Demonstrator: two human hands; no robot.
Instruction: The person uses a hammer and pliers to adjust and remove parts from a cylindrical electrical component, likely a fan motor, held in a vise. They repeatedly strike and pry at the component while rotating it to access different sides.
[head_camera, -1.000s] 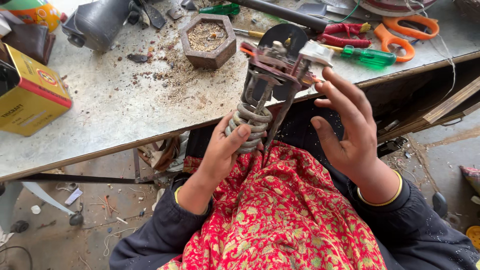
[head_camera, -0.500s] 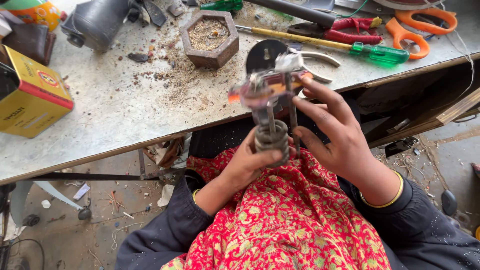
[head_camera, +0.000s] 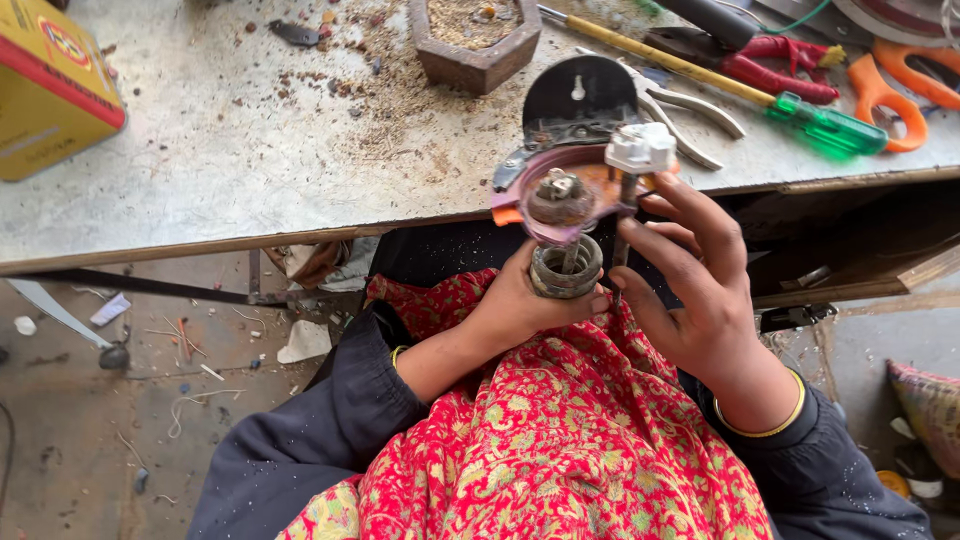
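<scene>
- the left hand (head_camera: 520, 305) was closed around a grey coiled part (head_camera: 566, 268), fingers wrapped under and round it, which kept the piece upright above the lap.
- the coiled part sat at the bottom of a small worn assembly (head_camera: 572, 190): a pinkish round plate with an orange edge, a dark curved plate behind it, and a white plastic block (head_camera: 641, 147) at its upper right.
- the right hand (head_camera: 700, 300) stood just beside the assembly, its fingers (head_camera: 672, 230) curled against a thin metal rod under the white block, seemingly to steady that side; whether it truly pinched the rod could not be told.
- the assembly was held in the air, in front of the edge of the workbench (head_camera: 250, 160) rather than resting on it, so both hands could reach around it.
- on the bench behind lay a green-handled screwdriver (head_camera: 790, 105), red-handled pliers (head_camera: 770, 65), orange scissors (head_camera: 895, 85), and a hexagonal wooden tray (head_camera: 478, 62) of gritty bits, all within reach.
- a yellow tin (head_camera: 50, 90) stood well apart at the far left.
- red patterned cloth (head_camera: 560, 440) covered the lap below.
</scene>
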